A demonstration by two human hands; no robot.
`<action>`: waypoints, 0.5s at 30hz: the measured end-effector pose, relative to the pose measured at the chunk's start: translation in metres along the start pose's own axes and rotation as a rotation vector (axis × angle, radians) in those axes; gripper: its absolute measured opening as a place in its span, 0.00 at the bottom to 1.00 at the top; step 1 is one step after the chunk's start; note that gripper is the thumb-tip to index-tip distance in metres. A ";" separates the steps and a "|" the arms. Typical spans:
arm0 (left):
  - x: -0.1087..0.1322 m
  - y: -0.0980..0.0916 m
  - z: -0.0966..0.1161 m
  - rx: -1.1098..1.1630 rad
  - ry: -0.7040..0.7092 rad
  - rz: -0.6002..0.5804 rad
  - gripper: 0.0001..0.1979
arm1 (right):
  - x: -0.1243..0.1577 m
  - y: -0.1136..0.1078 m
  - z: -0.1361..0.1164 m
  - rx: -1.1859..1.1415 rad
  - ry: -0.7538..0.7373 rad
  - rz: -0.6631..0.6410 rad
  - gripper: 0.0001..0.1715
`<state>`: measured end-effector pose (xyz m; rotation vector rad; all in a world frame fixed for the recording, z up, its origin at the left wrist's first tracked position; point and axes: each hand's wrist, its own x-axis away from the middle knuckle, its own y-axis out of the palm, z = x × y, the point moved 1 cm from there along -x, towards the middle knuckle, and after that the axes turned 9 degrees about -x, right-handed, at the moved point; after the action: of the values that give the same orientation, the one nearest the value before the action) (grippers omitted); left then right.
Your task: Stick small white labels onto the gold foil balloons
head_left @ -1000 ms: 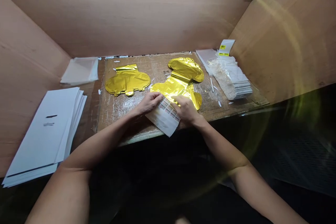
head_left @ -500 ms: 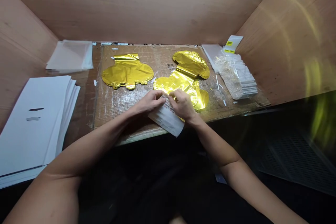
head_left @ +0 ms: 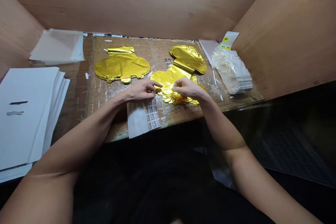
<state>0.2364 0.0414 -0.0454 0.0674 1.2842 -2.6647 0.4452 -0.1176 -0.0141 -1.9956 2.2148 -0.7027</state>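
Note:
My left hand [head_left: 141, 90] holds a sheet of small printed stickers [head_left: 152, 114] by its upper edge, the index finger reaching toward the gold foil. The sheet hangs over the table's front edge, part blank and part covered with rows of printed marks. Over a pile of shiny gold foil balloons [head_left: 163, 78] is my right hand [head_left: 189, 88], its thumb and finger pinched together. Whatever may be between those fingertips is too small to make out. Flat gold foil balloons [head_left: 122, 64] lie in another stack to the left.
White cards or papers [head_left: 28, 112] are stacked at the left, with clear plastic sleeves [head_left: 59, 45] behind. At the right lies a row of packed white pieces [head_left: 237, 73] in clear wrap. A thin white stick [head_left: 214, 77] rests nearby. Wooden walls [head_left: 147, 3] enclose the table.
The sticker sheet has moved left and turned in my left hand. My right hand has come away from the sheet and shifted right, over the gold foil.

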 end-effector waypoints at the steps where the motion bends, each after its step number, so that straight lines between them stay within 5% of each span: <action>1: 0.000 0.001 -0.001 -0.047 0.021 -0.016 0.07 | -0.007 -0.001 -0.002 0.063 0.020 -0.037 0.16; 4: 0.000 0.007 -0.004 -0.130 0.052 -0.046 0.08 | -0.021 0.003 -0.004 0.385 0.038 -0.031 0.24; 7: -0.001 0.010 -0.008 -0.137 0.030 -0.041 0.07 | -0.021 0.007 0.000 0.682 -0.018 0.173 0.22; 9: -0.001 0.009 -0.008 -0.122 0.021 -0.039 0.06 | -0.016 0.007 0.006 0.691 -0.122 0.252 0.16; 15: 0.003 0.005 0.006 0.030 0.040 0.023 0.07 | -0.017 0.003 0.024 0.413 -0.192 0.050 0.12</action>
<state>0.2346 0.0333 -0.0464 0.1399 1.2470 -2.6771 0.4539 -0.1077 -0.0402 -1.7184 1.8254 -0.8412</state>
